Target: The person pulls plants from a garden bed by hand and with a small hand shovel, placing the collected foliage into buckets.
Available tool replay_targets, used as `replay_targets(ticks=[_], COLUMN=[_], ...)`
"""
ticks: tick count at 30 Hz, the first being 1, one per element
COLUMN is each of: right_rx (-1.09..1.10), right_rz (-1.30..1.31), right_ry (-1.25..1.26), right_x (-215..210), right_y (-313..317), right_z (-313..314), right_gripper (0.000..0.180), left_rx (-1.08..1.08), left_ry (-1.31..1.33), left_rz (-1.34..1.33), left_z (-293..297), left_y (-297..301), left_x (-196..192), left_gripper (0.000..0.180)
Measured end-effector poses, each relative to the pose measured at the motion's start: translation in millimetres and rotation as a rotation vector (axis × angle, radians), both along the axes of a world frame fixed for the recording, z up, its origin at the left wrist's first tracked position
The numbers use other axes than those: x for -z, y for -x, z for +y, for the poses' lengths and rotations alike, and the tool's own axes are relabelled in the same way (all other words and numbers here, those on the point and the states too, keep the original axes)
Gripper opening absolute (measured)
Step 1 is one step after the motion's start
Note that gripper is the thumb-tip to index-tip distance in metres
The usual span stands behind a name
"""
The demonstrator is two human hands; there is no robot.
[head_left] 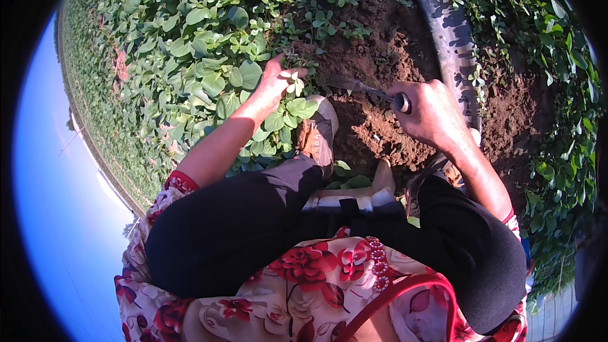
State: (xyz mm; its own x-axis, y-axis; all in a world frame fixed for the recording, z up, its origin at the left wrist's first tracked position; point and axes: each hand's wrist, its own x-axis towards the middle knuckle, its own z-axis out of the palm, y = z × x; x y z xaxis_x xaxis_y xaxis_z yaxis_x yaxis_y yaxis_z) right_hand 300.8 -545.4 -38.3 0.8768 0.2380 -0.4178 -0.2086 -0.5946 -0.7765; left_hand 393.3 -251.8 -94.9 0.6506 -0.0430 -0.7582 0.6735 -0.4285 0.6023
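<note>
My right hand point(430, 113) is closed around the handle of a small hand digging tool. Its narrow metal blade point(354, 85) points left, low over the loose brown soil point(373, 126); whether the tip touches the soil I cannot tell. Left of the blade, my left hand point(276, 81) reaches in among low green plants. Its fingers are closed about a small leafy plant point(294, 82), with the stems partly hidden by leaves and fingers. My left shoe point(323, 130) stands on the ground just below that hand.
A dark, flattened pipe point(446, 31) runs along the soil to the right of my right hand. Dense broad-leaved plants point(202, 44) spread on the left, and more foliage point(557, 76) grows on the right. A pale low seat or box point(342, 201) shows between my knees.
</note>
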Motion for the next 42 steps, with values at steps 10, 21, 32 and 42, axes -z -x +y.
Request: replay_targets(ticks=[10,21,32,42], right_rx=[0.130,0.156,0.168,0.358], right_rz=[0.170,0.133,-0.005,-0.004], right_ry=[-0.127,-0.086,-0.094,0.063], right_x=[20.4,39.2,4.2,3.1], right_y=[12.2,7.8,0.7,10.5], right_z=[14.2,27.2,-10.4,-37.6], right_gripper=[0.020,0.014,0.018,0.017], left_rx=[-0.008,-0.208,-0.445,0.965], left_ry=[0.182,0.223,0.515,-0.583], left_rz=[0.201,0.261,0.249,-0.556], left_z=[8.1,8.6,33.8,-62.9], left_y=[-0.3,2.4,-45.0,-38.0], left_x=[-9.3,-1.6,-3.1,-34.5], left_gripper=[0.046,0.011,0.023,0.060])
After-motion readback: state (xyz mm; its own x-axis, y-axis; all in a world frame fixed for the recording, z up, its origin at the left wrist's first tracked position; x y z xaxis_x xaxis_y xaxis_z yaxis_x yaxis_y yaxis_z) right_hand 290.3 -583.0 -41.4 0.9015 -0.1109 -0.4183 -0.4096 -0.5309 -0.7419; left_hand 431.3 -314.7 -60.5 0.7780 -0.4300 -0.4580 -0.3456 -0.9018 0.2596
